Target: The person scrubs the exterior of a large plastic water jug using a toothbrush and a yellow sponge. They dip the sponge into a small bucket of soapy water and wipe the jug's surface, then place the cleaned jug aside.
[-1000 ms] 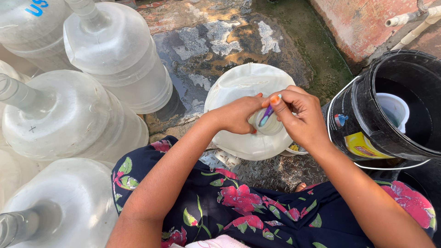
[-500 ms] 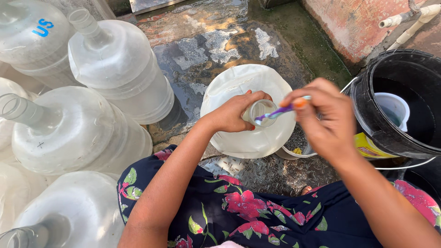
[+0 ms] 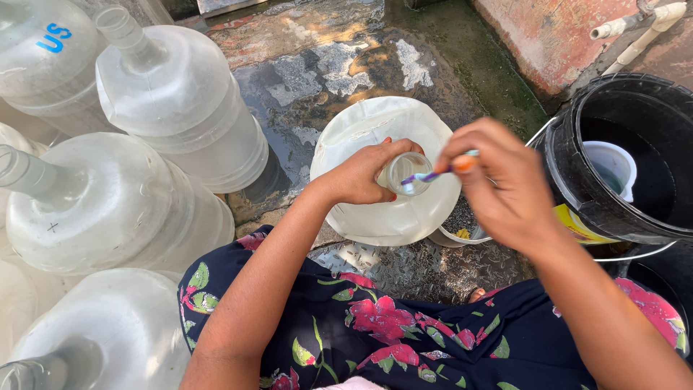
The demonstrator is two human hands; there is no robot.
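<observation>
Fingers of the left hand [image 3: 361,177] clasp the neck of the jug [image 3: 386,173], which stands upright at centre on the wet floor [image 3: 317,65]. Black bucket [image 3: 621,159] sits right; spare jugs [image 3: 123,209] crowd left. Right hand [image 3: 498,184] pinches a toothbrush [image 3: 429,175], bristles at the mouth. Judged step: scrubbing the rim. Next move calls for a steady neck and short strokes.

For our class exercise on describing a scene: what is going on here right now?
A person crouches over a large translucent water jug standing upright on wet ground. The left hand grips the jug's neck while the right hand holds a small brush with its head at the jug's mouth. More jugs lie to the left, and a black bucket with a white cup inside stands to the right.
</observation>
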